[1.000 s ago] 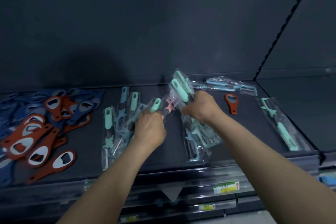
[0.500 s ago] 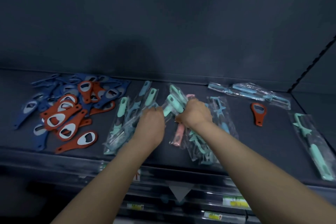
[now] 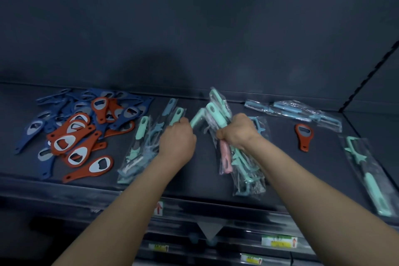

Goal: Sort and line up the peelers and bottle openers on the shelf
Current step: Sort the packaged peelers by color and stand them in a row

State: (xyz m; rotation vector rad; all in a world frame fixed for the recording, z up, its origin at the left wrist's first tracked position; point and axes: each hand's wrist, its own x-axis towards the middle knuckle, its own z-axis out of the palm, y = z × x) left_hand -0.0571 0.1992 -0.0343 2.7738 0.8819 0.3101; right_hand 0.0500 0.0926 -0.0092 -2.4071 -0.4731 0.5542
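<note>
The shelf (image 3: 282,134) is dark, flat and matte, with a dark back wall behind it. On its left part lies a loose pile of bottle openers (image 3: 79,127): flat, long pieces in blue and orange-red, each with a rounded head and a shiny metal insert with an opening. They overlap each other in many directions.

Right of the pile, a stack of peelers (image 3: 140,142) lies on the shelf. Each one sits in a clear, wrinkled plastic bag and has a smooth mint or light blue handle.

In the middle, the right hand (image 3: 236,133) is clenched around a bundle of peelers (image 3: 218,112), mint handles pointing far; the near ends rest on the shelf. A pink peeler (image 3: 225,157) is among them.

The left hand (image 3: 177,142) has curled fingers and grasps a mint peeler (image 3: 197,119) just beside the bundle.

At the right edge lies a single bagged peeler (image 3: 367,170). Far right are light blue peelers (image 3: 298,112) in bags. Between these lies a lone orange opener (image 3: 304,136).

Small price labels (image 3: 278,242) are on the front rails below.
</note>
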